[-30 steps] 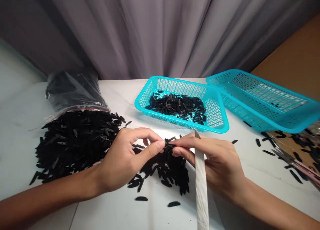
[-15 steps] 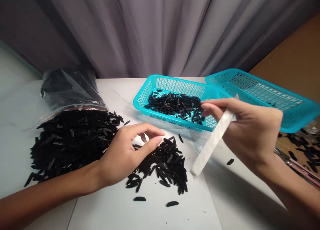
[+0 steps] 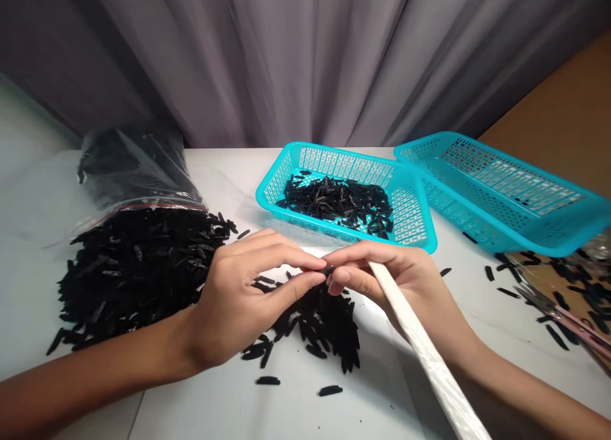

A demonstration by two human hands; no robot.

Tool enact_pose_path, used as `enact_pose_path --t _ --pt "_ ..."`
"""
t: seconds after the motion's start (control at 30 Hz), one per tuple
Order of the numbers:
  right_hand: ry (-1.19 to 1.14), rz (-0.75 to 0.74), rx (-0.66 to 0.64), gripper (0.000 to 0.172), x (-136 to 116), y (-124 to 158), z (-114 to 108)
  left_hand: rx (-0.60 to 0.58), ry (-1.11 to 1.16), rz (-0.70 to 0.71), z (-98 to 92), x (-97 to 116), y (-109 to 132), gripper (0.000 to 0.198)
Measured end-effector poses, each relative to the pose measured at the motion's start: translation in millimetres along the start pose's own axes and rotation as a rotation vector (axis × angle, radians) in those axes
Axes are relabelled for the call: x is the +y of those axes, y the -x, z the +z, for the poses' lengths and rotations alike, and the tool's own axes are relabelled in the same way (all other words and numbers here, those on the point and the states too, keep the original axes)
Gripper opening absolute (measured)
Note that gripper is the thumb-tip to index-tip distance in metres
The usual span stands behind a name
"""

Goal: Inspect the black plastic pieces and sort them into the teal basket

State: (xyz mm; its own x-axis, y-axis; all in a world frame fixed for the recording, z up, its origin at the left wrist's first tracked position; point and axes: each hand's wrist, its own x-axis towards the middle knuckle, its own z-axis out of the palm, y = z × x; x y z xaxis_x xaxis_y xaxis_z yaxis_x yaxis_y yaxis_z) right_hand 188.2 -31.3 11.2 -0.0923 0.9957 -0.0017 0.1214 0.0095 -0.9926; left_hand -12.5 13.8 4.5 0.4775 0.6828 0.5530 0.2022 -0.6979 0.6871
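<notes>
I've got left hand (image 3: 243,293) and right hand (image 3: 410,281) fingers pinching a black piece (image 3: 328,270) between them; neither nearer, long axis mostly covered.

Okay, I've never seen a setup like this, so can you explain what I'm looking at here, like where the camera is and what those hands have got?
There's no machine here: these are a person's own bare hands, seen by a camera worn on the head, looking forward and down.

The left hand and right hand meet at the fingertips, around a small black piece, mostly hidden. The right hand also holds a long white stick.

On the white table are a large black pile in front of a clear plastic bag, and a smaller pile below the hands. Behind them, a turquoise basket holds more pieces; a second basket stands to its right. At far right lies a pink-handled tool.
</notes>
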Motion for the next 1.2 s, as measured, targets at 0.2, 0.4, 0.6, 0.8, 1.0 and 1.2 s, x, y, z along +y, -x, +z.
enact_pose_path --t 0.2,0.4,0.6,0.8,1.0,1.2 --pt "0.053 0.019 0.019 0.016 1.3 2.0 -3.6 0.021 -0.017 0.007 -1.3 -2.2 0.7 0.009" --pt "0.031 0.017 0.012 0.012 0.0 3.4 -3.6 0.025 -0.022 -0.016 -0.4 -2.1 0.8 0.007" --pt "0.032 -0.038 -0.022 0.012 4.3 3.5 -4.3 -0.006 0.016 -0.015 -1.0 -3.2 1.1 0.005" --pt "0.028 -0.014 -0.054 0.022 7.1 4.9 -5.0 -0.036 0.046 -0.052 -0.4 -5.2 1.7 0.003" --pt "0.026 0.029 -0.055 0.028 6.8 5.6 -3.9 -0.050 0.043 -0.058 0.1 -5.4 2.2 0.007" --pt "0.021 0.031 -0.062 0.028 6.0 5.2 -5.2 -0.057 0.048 -0.063 0.3 -6.7 3.1 0.008"
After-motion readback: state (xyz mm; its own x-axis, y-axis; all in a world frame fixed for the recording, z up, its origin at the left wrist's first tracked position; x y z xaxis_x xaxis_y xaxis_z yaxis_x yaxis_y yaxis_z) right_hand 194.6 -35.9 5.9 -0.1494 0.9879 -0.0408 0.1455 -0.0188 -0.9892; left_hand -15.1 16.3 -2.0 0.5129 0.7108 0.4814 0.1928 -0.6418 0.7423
